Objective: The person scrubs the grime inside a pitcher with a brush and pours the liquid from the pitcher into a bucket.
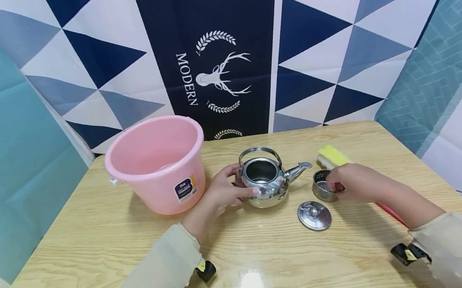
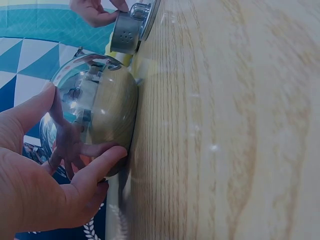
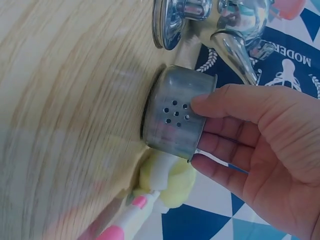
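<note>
A shiny steel teapot (image 1: 267, 193) stands lidless on the table, its spout pointing right and its handle raised. My left hand (image 1: 224, 189) holds the side of its body; in the left wrist view the thumb and fingers (image 2: 102, 167) spread around the curved metal. To the right, my right hand (image 1: 357, 181) pinches the rim of a small perforated steel strainer cup (image 3: 175, 112). The thumb lies on the strainer's outer wall and the other fingers reach over the rim. The strainer's base is at the tabletop. The round teapot lid (image 1: 314, 216) lies knob up between teapot and right hand.
A pink bucket (image 1: 166, 169) stands at the left, close to my left forearm. Behind the right hand lies a cleaning brush with a yellow sponge head (image 1: 333, 155) and a pink-and-white handle (image 3: 127, 217), partly under my right arm. A patterned cloth (image 1: 215, 70) hangs behind the wooden table (image 1: 269, 262).
</note>
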A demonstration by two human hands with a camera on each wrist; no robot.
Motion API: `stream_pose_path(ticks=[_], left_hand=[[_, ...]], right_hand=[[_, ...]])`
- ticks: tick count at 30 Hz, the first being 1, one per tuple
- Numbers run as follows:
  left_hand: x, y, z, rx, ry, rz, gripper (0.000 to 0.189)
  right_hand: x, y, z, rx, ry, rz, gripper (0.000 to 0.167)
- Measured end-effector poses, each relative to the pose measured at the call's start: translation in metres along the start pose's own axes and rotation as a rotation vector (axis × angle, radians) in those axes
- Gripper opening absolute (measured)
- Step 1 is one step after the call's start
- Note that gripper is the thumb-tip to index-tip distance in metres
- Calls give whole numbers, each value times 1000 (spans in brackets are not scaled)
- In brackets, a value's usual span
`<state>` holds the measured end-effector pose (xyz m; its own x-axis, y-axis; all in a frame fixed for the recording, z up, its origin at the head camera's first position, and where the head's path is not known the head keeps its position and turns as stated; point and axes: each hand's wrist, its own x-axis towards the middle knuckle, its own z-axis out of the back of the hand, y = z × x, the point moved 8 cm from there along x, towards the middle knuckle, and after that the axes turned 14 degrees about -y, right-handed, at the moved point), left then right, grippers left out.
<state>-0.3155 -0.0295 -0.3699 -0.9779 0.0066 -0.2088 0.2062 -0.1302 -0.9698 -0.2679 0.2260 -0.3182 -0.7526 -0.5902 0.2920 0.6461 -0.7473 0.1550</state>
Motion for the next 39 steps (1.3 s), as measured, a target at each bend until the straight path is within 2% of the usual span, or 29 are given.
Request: stream_pose_path(ticks=[8, 13, 16, 24, 39], left_hand=[[1, 1, 0, 10, -6, -1, 87], [2, 1, -1, 18, -3, -5, 87], [2, 0, 0, 21, -6, -6, 87], [1, 0, 1, 21, -12, -9, 86], [2, 0, 1, 23, -19, -2, 87]], right_hand=[[1, 0, -2, -10, 3, -5, 32], [0, -1, 0, -17, 12, -81, 18], [-1, 0, 3, -22, -2, -114, 17], [-1, 3, 18, -48, -84, -95, 19], [-12, -16, 35, -72, -114, -118, 15]])
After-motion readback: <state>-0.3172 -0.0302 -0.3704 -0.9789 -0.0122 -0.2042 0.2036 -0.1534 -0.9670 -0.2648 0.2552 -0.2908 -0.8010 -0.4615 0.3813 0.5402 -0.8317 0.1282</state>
